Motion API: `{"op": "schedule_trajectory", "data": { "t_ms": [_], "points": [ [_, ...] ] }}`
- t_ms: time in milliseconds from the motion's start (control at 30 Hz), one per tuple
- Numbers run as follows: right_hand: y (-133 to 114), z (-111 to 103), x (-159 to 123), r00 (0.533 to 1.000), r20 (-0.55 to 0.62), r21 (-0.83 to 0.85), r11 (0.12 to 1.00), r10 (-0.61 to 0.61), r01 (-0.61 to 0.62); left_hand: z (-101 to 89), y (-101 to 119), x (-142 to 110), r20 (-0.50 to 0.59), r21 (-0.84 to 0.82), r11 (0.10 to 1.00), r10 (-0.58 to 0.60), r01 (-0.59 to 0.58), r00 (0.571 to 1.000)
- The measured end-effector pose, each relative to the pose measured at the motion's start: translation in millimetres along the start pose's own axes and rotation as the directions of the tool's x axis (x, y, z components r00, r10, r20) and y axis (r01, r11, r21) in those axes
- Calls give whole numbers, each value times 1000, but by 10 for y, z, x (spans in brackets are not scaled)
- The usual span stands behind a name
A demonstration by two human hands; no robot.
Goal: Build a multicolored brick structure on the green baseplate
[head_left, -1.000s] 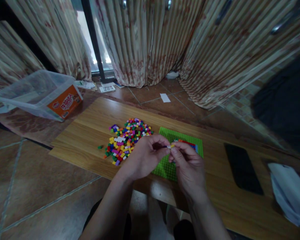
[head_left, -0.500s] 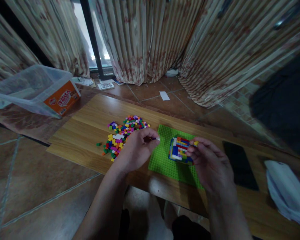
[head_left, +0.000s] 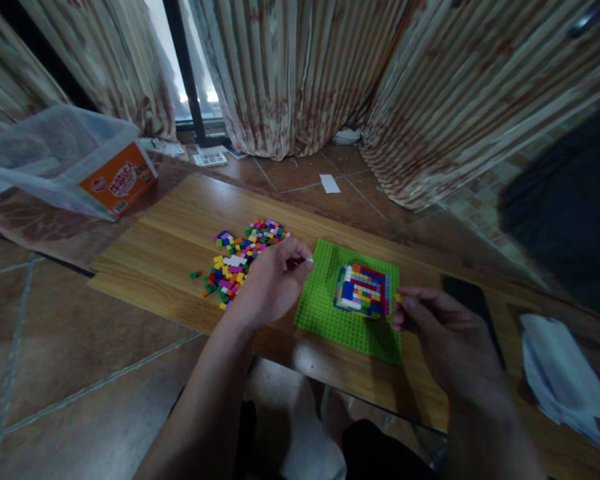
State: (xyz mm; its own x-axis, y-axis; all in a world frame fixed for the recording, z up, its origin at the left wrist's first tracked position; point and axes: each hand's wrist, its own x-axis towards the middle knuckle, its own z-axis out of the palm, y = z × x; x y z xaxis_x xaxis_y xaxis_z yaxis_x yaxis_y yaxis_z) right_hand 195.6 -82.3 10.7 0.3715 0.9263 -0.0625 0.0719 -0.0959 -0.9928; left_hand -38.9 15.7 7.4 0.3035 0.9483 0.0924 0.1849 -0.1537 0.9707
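Note:
A green studded baseplate (head_left: 325,307) lies on a low wooden table (head_left: 170,253). A small many-coloured brick build (head_left: 364,291) stands on it. My left hand (head_left: 273,283) rests at the plate's left edge, fingers pinched on a small white brick. My right hand (head_left: 443,337) is just right of the build, fingertips pinching a small yellow piece beside it. A pile of loose coloured bricks (head_left: 240,260) lies left of my left hand.
A clear plastic tub with an orange label (head_left: 70,167) sits on the floor at the far left. A black phone (head_left: 467,300) and a white cloth or bag (head_left: 560,373) lie on the table's right part. Curtains (head_left: 300,73) hang behind. The floor is tiled.
My hands, joined over the plate a second ago, have parted: the left moved to the plate's left edge with a white brick, the right swung right. The build is now uncovered.

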Motion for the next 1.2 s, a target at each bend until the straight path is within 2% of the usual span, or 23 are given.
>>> {"op": "schedule_trajectory", "data": {
  "t_ms": [200, 467, 567, 700, 800, 933, 1200],
  "points": [
    [-18, -61, -22, 991, -133, 90, 996, 31, -19, 12, 52, -5, 6, 18, 1000, -13, 13, 1000],
    [-62, -161, -66, 996, -64, 128, 991, 59, -50, 55, 48, -7, 6, -60, 998, -8, 8, 1000],
    [-25, -180, -75, 994, -79, 41, 997, 73, -69, 80, 58, -1, -10, -98, 995, -18, 17, 1000],
    [42, -153, -88, 994, -75, -196, 976, 83, -97, 104, 97, 4, -7, -116, 993, -31, 30, 999],
    [86, -117, -98, 999, -46, -293, 956, 17, -29, 110, 110, 5, -6, -108, 994, -33, 32, 999],
    [144, -98, -87, 996, -29, -309, 948, -82, 69, 104, 87, 6, 5, -81, 996, -23, 23, 1000],
    [292, -82, -40, 997, 19, -315, 946, -73, 75, 105, 38, 0, 19, 1, 1000, 1, -1, 1000]
  ]
}}
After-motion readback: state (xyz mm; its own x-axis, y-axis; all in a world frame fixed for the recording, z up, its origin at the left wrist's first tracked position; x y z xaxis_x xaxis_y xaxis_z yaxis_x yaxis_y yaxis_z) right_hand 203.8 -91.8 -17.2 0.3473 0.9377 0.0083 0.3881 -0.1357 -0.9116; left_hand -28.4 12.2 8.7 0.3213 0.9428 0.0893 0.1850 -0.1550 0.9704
